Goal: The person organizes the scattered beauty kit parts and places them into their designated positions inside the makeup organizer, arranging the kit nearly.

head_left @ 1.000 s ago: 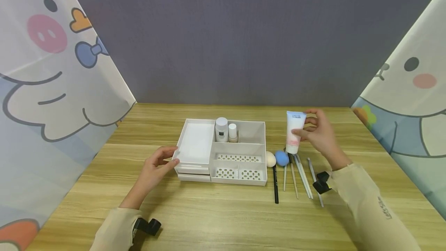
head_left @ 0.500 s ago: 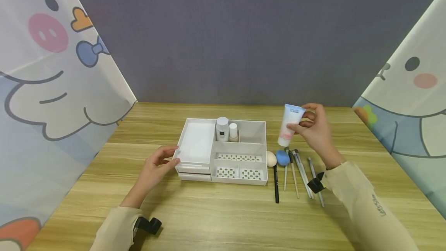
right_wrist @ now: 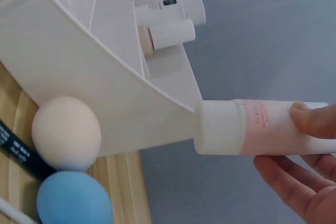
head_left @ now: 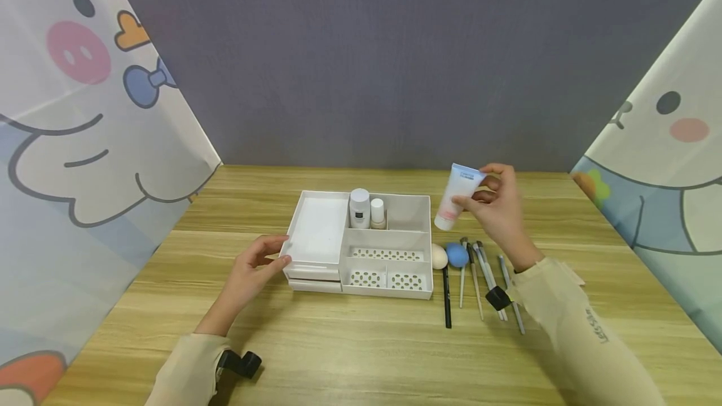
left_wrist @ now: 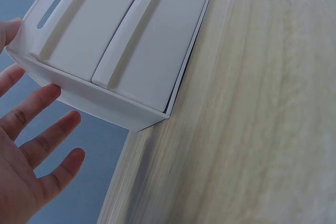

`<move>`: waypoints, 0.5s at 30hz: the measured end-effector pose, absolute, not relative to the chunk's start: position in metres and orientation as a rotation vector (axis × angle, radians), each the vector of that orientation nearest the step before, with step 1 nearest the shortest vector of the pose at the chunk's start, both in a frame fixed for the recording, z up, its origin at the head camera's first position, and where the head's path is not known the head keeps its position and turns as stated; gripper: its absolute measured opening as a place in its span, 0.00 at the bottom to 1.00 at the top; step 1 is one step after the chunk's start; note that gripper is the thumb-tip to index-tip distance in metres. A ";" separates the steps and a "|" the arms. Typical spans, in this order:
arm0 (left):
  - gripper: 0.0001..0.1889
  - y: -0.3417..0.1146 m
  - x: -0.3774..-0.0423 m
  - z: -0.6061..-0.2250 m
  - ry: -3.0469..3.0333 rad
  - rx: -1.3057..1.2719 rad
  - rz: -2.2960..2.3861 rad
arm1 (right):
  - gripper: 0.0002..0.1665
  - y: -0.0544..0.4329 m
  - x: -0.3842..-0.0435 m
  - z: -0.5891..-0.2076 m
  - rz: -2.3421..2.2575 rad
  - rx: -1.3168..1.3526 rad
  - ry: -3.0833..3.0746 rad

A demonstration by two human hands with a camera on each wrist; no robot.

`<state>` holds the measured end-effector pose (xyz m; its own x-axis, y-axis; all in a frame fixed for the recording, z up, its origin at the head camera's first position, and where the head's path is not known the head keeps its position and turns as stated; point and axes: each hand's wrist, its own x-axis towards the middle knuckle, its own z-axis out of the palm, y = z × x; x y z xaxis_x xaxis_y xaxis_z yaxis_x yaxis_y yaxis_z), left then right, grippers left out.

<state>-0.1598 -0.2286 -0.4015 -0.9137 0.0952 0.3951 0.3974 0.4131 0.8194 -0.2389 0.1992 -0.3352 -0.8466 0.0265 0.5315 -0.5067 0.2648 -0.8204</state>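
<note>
My right hand (head_left: 496,202) pinches a white-and-pink squeeze tube (head_left: 458,193) between thumb and fingers. The tube tilts cap-down, its cap (right_wrist: 219,128) beside the organizer's back right corner in the right wrist view. My left hand (head_left: 256,268) touches the front left corner of a white desktop organizer (head_left: 316,227); its fingers (left_wrist: 55,129) are spread and fairly straight in the left wrist view, with the thumb at the rim. A white bottle (head_left: 359,208) and a smaller white-capped bottle (head_left: 377,213) stand in the organizer's back compartment.
A cream makeup sponge (head_left: 439,256) and a blue one (head_left: 457,255) lie against and near the organizer's right side. Several makeup brushes (head_left: 489,273) and a black pencil (head_left: 447,299) lie beyond them. A grey panel (head_left: 389,67) rises behind the wooden table (head_left: 361,349).
My right hand has carried the tube left and up, away from above the brushes toward the organizer, and the tube has tilted further. My left hand stays at the organizer's corner.
</note>
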 end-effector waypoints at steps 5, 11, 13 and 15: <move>0.17 -0.228 -0.160 -0.401 -2.384 -0.434 -1.508 | 0.38 0.192 -0.239 -0.335 1.648 0.448 -2.070; 0.16 -0.228 -0.160 -0.401 -2.371 -0.442 -1.511 | 0.38 0.182 -0.239 -0.335 1.676 0.485 -2.084; 0.16 -0.228 -0.160 -0.401 -2.369 -0.442 -1.512 | 0.37 0.180 -0.240 -0.337 1.667 0.505 -2.078; 0.17 -0.228 -0.160 -0.401 -2.369 -0.442 -1.514 | 0.37 0.176 -0.241 -0.338 1.654 0.528 -2.074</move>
